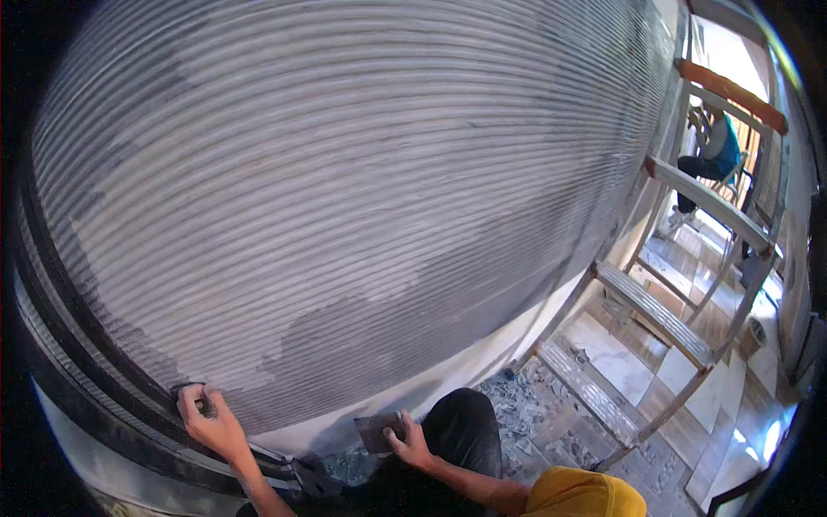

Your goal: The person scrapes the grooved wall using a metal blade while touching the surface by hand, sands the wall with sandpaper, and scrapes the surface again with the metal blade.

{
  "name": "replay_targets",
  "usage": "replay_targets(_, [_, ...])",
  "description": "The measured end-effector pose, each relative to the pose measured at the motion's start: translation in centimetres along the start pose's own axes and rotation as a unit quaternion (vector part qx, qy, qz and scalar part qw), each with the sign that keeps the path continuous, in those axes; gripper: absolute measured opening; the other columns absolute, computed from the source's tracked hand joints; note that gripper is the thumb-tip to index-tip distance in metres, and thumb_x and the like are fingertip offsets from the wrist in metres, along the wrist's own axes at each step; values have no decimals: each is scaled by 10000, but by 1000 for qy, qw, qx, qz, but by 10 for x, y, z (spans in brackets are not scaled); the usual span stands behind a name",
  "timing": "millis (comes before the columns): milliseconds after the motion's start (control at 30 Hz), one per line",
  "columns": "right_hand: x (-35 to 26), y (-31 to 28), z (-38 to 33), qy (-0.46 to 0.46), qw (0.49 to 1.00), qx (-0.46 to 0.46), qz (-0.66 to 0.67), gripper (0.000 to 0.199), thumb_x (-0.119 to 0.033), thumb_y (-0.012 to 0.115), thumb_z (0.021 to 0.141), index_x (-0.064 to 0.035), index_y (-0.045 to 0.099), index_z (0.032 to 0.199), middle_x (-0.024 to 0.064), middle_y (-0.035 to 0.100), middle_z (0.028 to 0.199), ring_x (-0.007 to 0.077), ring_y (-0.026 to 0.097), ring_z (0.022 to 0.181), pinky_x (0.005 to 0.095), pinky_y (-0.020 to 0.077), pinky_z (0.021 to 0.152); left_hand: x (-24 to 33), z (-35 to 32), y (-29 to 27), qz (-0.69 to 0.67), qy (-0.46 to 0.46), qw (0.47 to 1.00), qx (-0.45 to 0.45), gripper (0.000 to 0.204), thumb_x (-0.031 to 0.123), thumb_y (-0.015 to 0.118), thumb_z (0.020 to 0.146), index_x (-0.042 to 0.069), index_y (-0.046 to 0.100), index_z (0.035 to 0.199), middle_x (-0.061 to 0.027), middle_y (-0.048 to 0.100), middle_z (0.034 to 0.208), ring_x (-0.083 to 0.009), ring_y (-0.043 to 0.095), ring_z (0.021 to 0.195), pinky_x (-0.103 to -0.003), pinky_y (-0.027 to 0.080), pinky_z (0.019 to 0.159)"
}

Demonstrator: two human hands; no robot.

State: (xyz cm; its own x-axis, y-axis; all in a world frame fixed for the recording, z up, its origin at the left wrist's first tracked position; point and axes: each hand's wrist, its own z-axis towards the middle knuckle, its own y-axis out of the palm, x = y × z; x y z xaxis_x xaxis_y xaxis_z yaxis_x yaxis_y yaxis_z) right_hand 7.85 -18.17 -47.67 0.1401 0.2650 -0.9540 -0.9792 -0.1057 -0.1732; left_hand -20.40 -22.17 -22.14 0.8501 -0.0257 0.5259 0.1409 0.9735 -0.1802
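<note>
A large ribbed wall panel (370, 189), pale in the middle with darker grey patches round it, fills most of the view. At its lower left corner my left hand (214, 424) presses against the ribs beside the black frame (112, 358). Its fingers are pinched, and a small dark edge shows at the fingertips; what it belongs to I cannot make out. My right hand (412, 444) is lower, in front of my bent knee (465, 422). Between thumb and fingers it grips a flat dark grey rectangular piece (374, 433), held apart from the panel.
A ladder (652, 310) with metal rungs stands close on the right. Scraps and debris (543, 414) litter the floor below the panel. Farther back are patterned floor tiles (607, 353) and a seated person (713, 151) in blue, with a dark leg covering.
</note>
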Motion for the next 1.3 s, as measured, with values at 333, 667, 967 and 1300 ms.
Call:
replay_targets(333, [3,8,-3,2,997,38,63,438,-175,695,937,78,513,1245,188,692,1040,223,650,974,385,517,856,13,10,-12,71,3,996,-53,245,169,655,963,-34,562,864,-151,592,810,-347,587,802,-470,442,751])
replay_targets(667, [-10,8,-7,-22,998,26,58,348,-162,702,915,51,540,1139,198,659,988,207,608,945,378,503,832,25,16,-21,107,27,992,-68,172,97,677,882,1,552,813,-141,592,795,-356,601,804,-482,448,721])
replay_targets(967, [-28,3,2,-31,996,-19,76,432,-40,689,899,14,465,1265,129,608,1095,215,578,1059,369,472,930,19,20,-24,72,16,994,-86,242,134,734,887,-4,540,839,-111,566,792,-332,576,781,-464,433,707])
replay_targets(1300, [-340,-113,166,-362,877,214,231,580,-113,667,925,14,365,1403,143,413,1342,248,450,1252,419,364,1089,153,102,12,-118,268,956,-24,98,14,662,893,22,672,990,-105,631,896,-266,611,789,-372,491,694])
